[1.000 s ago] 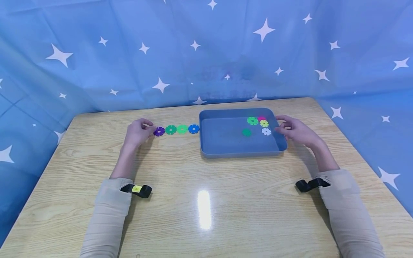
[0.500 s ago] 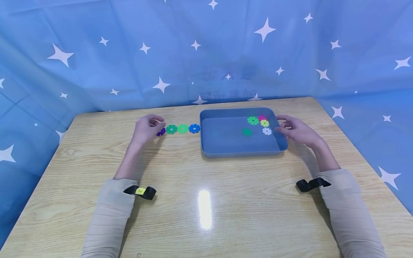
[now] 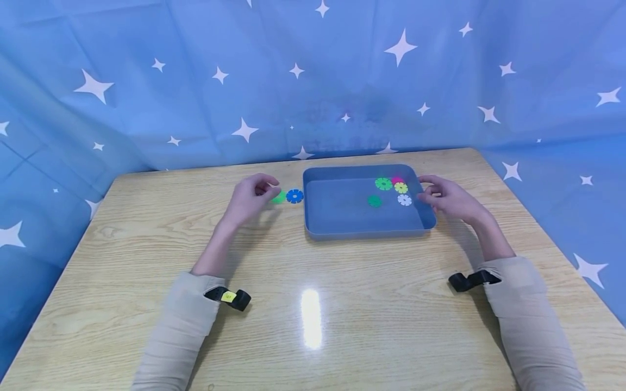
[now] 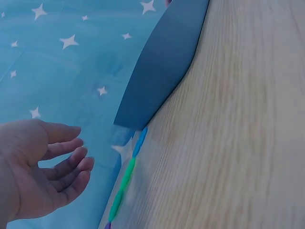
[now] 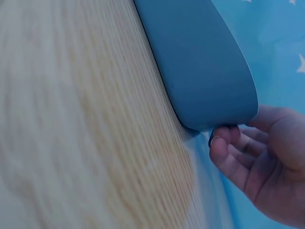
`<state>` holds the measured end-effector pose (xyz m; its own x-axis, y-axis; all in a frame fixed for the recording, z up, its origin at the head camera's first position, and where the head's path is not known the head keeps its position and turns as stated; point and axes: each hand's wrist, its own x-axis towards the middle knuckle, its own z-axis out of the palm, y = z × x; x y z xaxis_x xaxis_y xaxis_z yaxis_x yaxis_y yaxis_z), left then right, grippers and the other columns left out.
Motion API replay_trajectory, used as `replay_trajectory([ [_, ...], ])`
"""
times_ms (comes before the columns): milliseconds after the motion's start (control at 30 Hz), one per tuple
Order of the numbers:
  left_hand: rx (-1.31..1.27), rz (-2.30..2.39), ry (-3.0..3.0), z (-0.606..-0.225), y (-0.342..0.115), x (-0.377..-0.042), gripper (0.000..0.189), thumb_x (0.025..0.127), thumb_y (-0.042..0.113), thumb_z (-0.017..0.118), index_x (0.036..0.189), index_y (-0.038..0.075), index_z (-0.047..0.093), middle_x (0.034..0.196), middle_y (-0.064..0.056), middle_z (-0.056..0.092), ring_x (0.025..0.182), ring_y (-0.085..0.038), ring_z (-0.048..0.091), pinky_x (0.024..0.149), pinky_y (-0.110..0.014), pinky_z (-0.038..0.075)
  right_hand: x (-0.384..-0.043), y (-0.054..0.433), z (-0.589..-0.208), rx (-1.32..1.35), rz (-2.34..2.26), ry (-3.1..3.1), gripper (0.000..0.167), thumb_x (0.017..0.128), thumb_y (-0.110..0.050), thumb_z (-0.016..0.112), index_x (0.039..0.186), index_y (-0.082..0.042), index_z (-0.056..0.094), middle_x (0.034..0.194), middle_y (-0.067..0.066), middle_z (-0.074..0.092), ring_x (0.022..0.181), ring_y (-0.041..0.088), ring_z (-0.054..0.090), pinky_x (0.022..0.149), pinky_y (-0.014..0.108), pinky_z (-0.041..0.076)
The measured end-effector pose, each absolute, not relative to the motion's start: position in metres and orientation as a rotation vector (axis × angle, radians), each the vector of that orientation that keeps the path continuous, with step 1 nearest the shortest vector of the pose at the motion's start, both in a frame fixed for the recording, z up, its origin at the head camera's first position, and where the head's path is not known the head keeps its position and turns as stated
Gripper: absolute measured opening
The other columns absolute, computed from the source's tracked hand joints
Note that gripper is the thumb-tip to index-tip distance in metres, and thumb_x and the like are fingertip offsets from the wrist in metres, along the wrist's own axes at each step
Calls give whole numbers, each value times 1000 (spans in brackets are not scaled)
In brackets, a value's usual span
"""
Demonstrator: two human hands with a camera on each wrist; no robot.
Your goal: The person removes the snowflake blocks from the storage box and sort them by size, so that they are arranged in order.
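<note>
My left hand (image 3: 250, 198) hovers over a row of flower-shaped snowflake discs on the table, fingers loosely curved. In the left wrist view the left hand (image 4: 43, 171) holds nothing. A blue disc (image 3: 294, 196) at the row's right end lies beside the tray. A light green disc (image 3: 279, 196) shows partly past my left fingertips; the hand hides the darker green and purple ones in the head view. My right hand (image 3: 452, 201) grips the right wall of the blue-grey tray (image 3: 362, 225), thumb and fingers on either side of its rim.
Several discs lie in the tray's right half: a green disc (image 3: 383, 183), a pink disc (image 3: 397, 180), a yellow disc (image 3: 401, 188), a white disc (image 3: 404, 200) and a dark green disc (image 3: 374, 201). A blue star-print cloth (image 3: 293, 81) hangs behind the wooden table (image 3: 367, 304).
My left hand has moved right along the row, from beside the purple disc to over the green ones. The right hand, the tray and its discs stay put.
</note>
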<state>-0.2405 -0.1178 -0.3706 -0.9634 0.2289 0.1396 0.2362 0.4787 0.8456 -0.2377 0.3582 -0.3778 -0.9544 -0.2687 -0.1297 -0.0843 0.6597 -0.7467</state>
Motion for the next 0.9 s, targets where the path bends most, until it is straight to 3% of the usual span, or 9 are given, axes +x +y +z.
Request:
replay_trajectory([
  [500,-615,-1618,-2639,-367,-65,-234,22,100,16,66,116,1,67,94,-10,67,88,-25,64,77,-32,51,-241,359,-379,-341,-1138,2660,58,106,-18,53,154,5,29,100,17,55,62,22,50,54,33,40],
  [900,-854,-1556,-2633,-372,-12,-233,19,101,14,63,114,1,67,93,-8,67,84,-19,63,78,-27,52,-238,357,-378,-294,-1161,2666,56,105,-19,55,153,0,34,97,16,55,64,26,50,54,32,40],
])
